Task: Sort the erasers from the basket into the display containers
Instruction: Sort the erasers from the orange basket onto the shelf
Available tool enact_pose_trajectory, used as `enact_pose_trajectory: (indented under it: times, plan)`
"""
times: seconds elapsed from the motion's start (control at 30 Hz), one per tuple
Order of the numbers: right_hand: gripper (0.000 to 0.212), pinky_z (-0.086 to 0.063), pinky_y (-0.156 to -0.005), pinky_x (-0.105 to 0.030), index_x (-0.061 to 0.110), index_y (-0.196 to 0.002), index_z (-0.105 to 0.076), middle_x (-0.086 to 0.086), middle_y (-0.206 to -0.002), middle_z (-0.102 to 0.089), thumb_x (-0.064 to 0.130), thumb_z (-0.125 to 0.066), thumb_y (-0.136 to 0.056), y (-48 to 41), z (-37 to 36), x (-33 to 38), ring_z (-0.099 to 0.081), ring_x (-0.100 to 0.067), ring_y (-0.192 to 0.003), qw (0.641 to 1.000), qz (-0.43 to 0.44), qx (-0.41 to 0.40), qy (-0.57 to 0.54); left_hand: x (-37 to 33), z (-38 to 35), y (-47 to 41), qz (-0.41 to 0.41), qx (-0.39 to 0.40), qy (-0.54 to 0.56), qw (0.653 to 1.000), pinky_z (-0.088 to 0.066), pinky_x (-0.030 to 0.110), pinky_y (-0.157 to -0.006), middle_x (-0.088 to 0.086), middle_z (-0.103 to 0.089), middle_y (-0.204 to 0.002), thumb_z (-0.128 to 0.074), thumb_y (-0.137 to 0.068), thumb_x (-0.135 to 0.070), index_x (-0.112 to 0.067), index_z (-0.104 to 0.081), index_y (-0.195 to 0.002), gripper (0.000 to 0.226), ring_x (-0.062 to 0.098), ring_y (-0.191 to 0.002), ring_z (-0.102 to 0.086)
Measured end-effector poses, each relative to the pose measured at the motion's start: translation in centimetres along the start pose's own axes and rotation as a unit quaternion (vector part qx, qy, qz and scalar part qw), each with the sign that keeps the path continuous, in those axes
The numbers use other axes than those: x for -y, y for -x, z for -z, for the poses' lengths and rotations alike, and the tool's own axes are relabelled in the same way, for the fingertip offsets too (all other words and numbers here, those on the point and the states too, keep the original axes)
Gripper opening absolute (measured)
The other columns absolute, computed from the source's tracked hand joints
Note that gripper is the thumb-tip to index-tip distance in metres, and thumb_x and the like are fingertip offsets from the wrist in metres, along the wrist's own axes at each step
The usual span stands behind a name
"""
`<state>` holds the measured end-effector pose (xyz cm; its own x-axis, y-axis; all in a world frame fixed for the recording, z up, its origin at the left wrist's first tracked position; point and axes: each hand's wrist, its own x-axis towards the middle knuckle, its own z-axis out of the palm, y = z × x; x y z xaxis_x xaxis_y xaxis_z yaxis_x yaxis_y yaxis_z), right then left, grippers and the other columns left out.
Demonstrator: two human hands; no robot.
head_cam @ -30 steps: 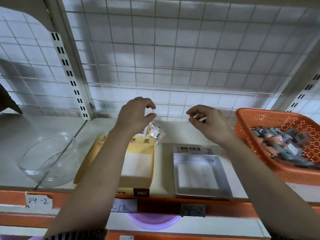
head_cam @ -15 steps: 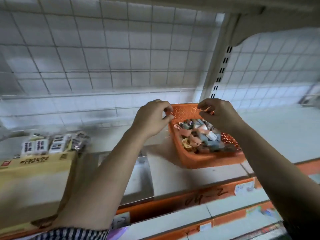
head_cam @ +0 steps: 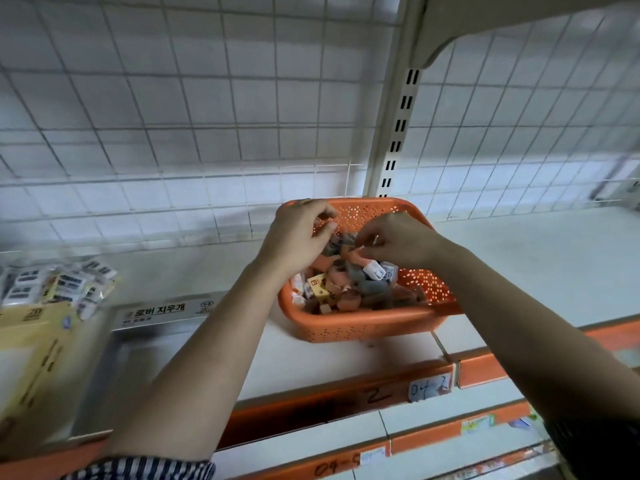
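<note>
We see a heap of small erasers [head_cam: 346,285], pink, grey, yellow and white, filling an orange perforated basket [head_cam: 363,329]. The basket sits on a pale shop shelf [head_cam: 346,358], set back from the shelf's orange front edge.

Both bare hands are over the heap. The left hand [head_cam: 298,233] hovers with its fingers loosely curled, and we see nothing between them. The right hand [head_cam: 398,240] dips its curled fingers among the top erasers. We cannot tell whether they pinch one yet.

Toward the shelf's left end lie the display containers. A grey metal tray [head_cam: 152,311] with a Korean label appears to hold nothing in the part we can see. A yellow cardboard box [head_cam: 31,341] has wrapped eraser packets [head_cam: 59,285] at its back.

We judge the sorting barely begun, with nearly everything left to move.
</note>
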<state>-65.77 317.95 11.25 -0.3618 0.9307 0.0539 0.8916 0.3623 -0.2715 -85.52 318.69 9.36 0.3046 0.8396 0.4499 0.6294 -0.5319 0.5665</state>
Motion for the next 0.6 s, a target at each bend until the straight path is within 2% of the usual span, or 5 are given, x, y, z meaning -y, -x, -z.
enact_pose_trajectory:
  times: [0.17,0.27,0.33,0.47,0.6]
  plan:
    - [0.030,-0.049,-0.086,-0.033,0.017,-0.121,-0.066,-0.001,-0.111,-0.067,0.026,-0.063,-0.093,-0.4,-1.4,-1.0,-0.061,-0.018,-0.100,1.000,-0.004,0.013,0.003,0.6,-0.7,-0.1,0.016,0.044,-0.004,0.999,-0.049,0.032,-0.093,-0.007,-0.066,-0.115,-0.056,-0.096,-0.017,-0.020,-0.065,-0.112,0.019,0.010,-0.106,-0.060]
    - [0.026,-0.044,-0.076,-0.029,0.017,-0.114,-0.067,0.002,-0.096,-0.062,0.031,-0.061,-0.094,-0.6,-1.9,-1.2,-0.061,-0.019,-0.091,0.999,-0.010,0.040,0.016,0.6,-0.8,-0.1,0.019,0.070,-0.035,0.997,-0.050,0.036,-0.093,-0.006,-0.065,-0.118,-0.054,-0.097,-0.019,-0.020,-0.064,-0.115,0.020,0.010,-0.107,-0.059]
    - [0.028,-0.043,-0.072,-0.029,0.015,-0.109,-0.069,0.000,-0.095,-0.061,0.036,-0.062,-0.093,-0.7,-1.8,-1.3,-0.058,-0.017,-0.085,0.999,-0.016,0.043,0.007,0.6,-0.9,0.0,0.027,0.080,-0.040,0.996,-0.049,0.036,-0.094,-0.008,-0.065,-0.119,-0.054,-0.097,-0.020,-0.022,-0.064,-0.116,0.021,0.010,-0.109,-0.059]
    - [0.029,-0.047,-0.079,-0.031,0.016,-0.108,-0.069,0.000,-0.100,-0.063,0.036,-0.068,-0.087,-0.5,-1.9,-1.7,-0.058,-0.016,-0.090,0.998,-0.029,0.054,0.007,0.6,-0.6,0.3,0.048,0.080,-0.008,0.996,-0.049,0.031,-0.090,-0.013,-0.065,-0.116,-0.058,-0.095,-0.022,-0.026,-0.066,-0.113,0.020,0.006,-0.108,-0.059]
    - [0.019,-0.052,-0.078,-0.033,0.017,-0.089,-0.071,0.002,-0.088,-0.068,0.034,-0.074,-0.083,-0.1,-1.8,-1.8,-0.062,-0.015,-0.085,0.998,-0.025,0.004,-0.059,0.4,-0.6,0.5,0.056,0.085,-0.003,0.995,-0.047,0.026,-0.084,-0.016,-0.066,-0.110,-0.061,-0.094,-0.023,-0.028,-0.067,-0.109,0.017,0.004,-0.103,-0.060]
